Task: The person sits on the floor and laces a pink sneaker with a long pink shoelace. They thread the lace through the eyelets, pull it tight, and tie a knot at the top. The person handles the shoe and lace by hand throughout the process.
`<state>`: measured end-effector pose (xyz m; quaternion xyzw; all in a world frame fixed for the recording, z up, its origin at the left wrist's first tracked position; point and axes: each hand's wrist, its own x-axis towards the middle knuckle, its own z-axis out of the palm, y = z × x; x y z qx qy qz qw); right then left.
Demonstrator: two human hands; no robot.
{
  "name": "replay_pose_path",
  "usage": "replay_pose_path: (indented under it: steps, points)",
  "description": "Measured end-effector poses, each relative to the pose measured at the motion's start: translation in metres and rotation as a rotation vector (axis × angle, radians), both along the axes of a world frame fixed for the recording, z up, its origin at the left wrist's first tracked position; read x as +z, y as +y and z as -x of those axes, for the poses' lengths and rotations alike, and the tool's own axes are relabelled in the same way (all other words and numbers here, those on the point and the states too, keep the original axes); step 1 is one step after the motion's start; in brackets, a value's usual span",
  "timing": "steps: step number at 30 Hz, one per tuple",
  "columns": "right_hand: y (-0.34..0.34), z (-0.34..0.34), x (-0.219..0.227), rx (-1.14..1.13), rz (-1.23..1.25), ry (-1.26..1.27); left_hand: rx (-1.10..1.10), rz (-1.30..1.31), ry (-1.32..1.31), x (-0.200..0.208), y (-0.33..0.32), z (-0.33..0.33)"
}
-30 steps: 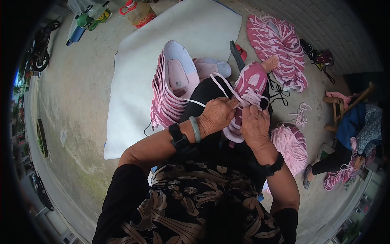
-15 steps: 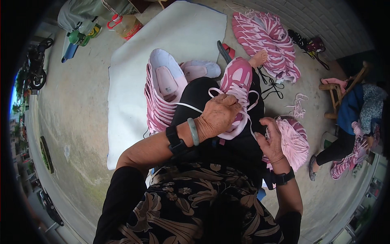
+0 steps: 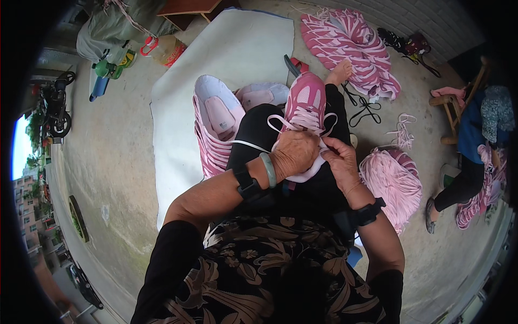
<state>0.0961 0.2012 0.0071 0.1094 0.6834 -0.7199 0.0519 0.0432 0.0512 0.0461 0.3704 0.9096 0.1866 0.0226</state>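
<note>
A pink sneaker upper (image 3: 305,93) with pale laces rests across my lap, its toe pointing away from me. My left hand (image 3: 295,153) is closed over its lacing near the opening; the fingertips are hidden beneath the knuckles. Close beside it, my right hand (image 3: 341,162) pinches at the right edge of the opening, where a shoelace seems to sit between thumb and forefinger. Loops of shoelace (image 3: 275,123) stick out on both sides of the upper. On my left, a nested stack of pink uppers (image 3: 208,135) leans by my thigh, with another upper (image 3: 263,95) behind it.
A white sheet (image 3: 178,108) covers the ground ahead. Bundled pink uppers (image 3: 350,48) lie at the far right, and a bunch of pink laces (image 3: 391,183) sits right of my knee. Another person (image 3: 469,146) sits at the right. A jug (image 3: 164,50) stands far left.
My right hand has moved left from beside the lace bunch to the upper's opening, and its fingers have closed. My left hand stays on the lacing. The view has shifted slightly.
</note>
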Motion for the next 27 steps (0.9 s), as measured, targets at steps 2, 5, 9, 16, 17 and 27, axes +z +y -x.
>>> replay_pose_path:
  steps: [2, 5, 9, 16, 17, 27]
  points:
    - [0.000, 0.000, -0.002, 0.013, -0.185, 0.086, -0.016, 0.005, 0.045, -0.002, 0.005, -0.002]
    - [-0.007, -0.002, 0.008, 0.019, -0.419, 0.225, -0.061, -0.016, 0.150, -0.006, 0.005, -0.001]
    - [-0.002, -0.010, 0.028, 0.078, -0.587, 0.365, -0.056, -0.075, 0.144, 0.029, -0.026, -0.002]
    - [0.030, -0.030, 0.043, 0.233, -0.968, 0.573, 0.390, 0.236, 0.313, 0.035, -0.204, 0.009]
    - [0.036, -0.033, 0.043, 0.250, -1.007, 0.584, 0.440, 0.269, 0.319, 0.038, -0.225, 0.007]
    - [0.105, -0.079, 0.029, 0.210, -1.267, 0.385, 0.544, 0.146, 0.263, 0.024, -0.241, 0.003]
